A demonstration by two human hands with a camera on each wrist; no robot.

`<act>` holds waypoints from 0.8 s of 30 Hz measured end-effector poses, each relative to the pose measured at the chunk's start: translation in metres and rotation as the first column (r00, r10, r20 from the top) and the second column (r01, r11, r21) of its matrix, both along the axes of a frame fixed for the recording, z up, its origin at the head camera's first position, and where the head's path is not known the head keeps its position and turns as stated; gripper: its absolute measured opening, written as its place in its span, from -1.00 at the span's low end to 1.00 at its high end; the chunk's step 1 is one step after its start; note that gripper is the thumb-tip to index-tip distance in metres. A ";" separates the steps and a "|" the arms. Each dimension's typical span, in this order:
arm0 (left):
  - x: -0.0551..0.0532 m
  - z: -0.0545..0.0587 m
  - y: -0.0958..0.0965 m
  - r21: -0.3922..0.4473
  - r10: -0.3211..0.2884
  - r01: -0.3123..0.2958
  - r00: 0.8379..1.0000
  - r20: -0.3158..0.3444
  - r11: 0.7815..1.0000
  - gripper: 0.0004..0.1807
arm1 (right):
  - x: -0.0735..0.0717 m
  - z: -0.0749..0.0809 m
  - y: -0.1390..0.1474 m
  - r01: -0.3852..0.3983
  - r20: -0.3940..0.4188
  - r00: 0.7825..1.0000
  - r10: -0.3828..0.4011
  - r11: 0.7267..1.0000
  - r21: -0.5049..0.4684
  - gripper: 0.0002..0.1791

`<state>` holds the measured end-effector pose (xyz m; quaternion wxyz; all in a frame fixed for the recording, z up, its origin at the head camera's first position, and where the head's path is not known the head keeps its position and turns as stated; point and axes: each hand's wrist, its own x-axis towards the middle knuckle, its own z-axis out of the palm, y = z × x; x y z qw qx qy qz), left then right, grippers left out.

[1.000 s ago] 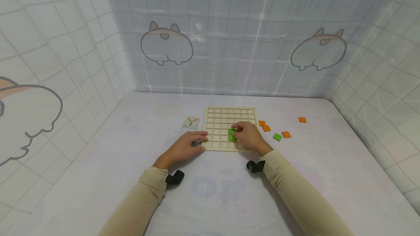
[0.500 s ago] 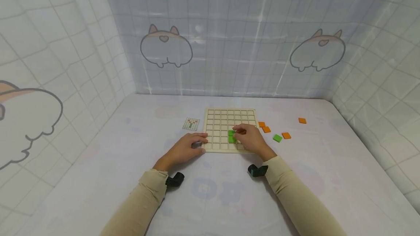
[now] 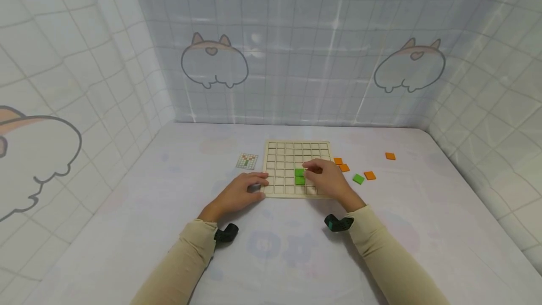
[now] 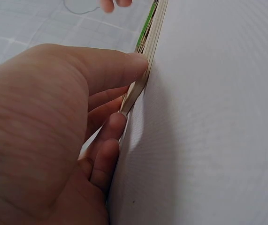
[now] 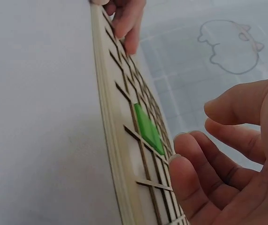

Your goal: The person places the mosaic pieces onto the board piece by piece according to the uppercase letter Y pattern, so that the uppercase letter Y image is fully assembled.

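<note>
In the head view a pale wooden grid board [image 3: 279,154] lies on the cloth, with two green square tiles [image 3: 299,180] one behind the other in its cells. My left hand [image 3: 238,194] holds the board's near left corner. The left wrist view puts its thumb [image 4: 134,65] against the board's edge, the fingers bent beside the corner. My right hand [image 3: 328,180] hovers over the board's right part, just right of the green tiles. Thumb and fingers are parted with nothing between them, as the right wrist view shows beside a green tile surface [image 5: 147,126].
Right of the board lie loose tiles: two orange ones touching [image 3: 344,167], a green one [image 3: 358,179], an orange one [image 3: 370,175] and a farther orange one [image 3: 390,156]. A small pattern card [image 3: 247,161] lies left of the board. Cloth walls [image 3: 292,60] enclose the table.
My right hand has drawn back slightly to the right from the green tiles, so more of them shows. The left hand keeps its place at the board's corner.
</note>
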<state>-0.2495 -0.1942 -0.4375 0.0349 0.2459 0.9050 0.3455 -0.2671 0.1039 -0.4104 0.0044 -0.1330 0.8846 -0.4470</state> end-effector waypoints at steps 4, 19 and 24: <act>0.000 0.001 0.001 0.009 0.002 -0.002 1.000 0.003 1.000 -0.59 | 0.007 0.006 0.011 -0.002 0.003 1.000 0.002 1.000 0.011 -0.68; -0.002 -0.001 0.003 0.009 -0.004 0.004 1.000 -0.003 1.000 -0.60 | 0.020 0.001 0.082 0.081 0.038 0.996 -0.081 0.997 -0.001 -0.63; -0.001 -0.002 0.001 0.006 0.008 -0.008 1.000 -0.008 1.000 -0.60 | 0.021 0.003 0.105 0.152 0.049 0.987 -0.150 0.988 -0.039 -0.62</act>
